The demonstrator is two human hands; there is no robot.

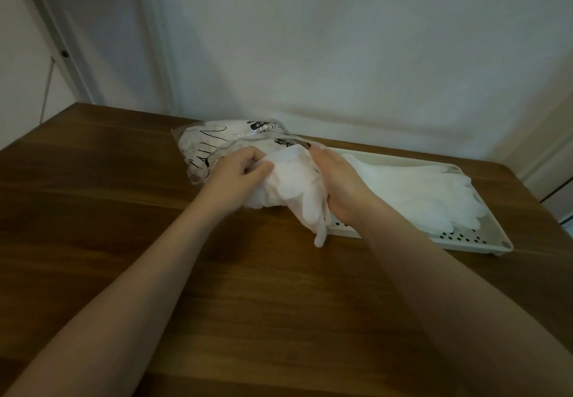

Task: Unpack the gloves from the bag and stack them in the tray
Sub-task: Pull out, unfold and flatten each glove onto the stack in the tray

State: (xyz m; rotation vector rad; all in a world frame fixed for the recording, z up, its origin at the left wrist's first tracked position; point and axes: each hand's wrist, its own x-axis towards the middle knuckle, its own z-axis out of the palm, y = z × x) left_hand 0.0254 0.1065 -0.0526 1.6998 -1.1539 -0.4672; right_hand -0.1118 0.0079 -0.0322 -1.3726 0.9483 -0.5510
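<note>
A clear crinkled plastic bag with black lettering [223, 145] lies on the brown wooden table [124, 241], at about 11 o'clock from the centre of the view, its open mouth turned toward 4 o'clock. White fabric gloves still pack its closed end.

The left hand [238, 176] sits at the bag's mouth, its fingers and thumb curled and pinching the cuff end of a bunch of white fabric gloves [294, 185] that pokes out of the bag. The bunch lies just at 3 o'clock of this hand, touching it.

The right hand [338, 179] comes over the bunch from the 3 o'clock side. Its fingers wrap the top of the bunch near the bag's mouth and its thumb closes below, so the gloves lie under and at 9 o'clock of its palm. The bunch's limp finger ends hang toward 6 o'clock and rest on the table.

A pale rectangular plastic tray with a perforated floor [483, 241] stands at 3 o'clock of the hands, just beside the bag. A flat stack of white gloves [428, 189] lies in it, finger ends toward 4 o'clock, close behind the right wrist.
</note>
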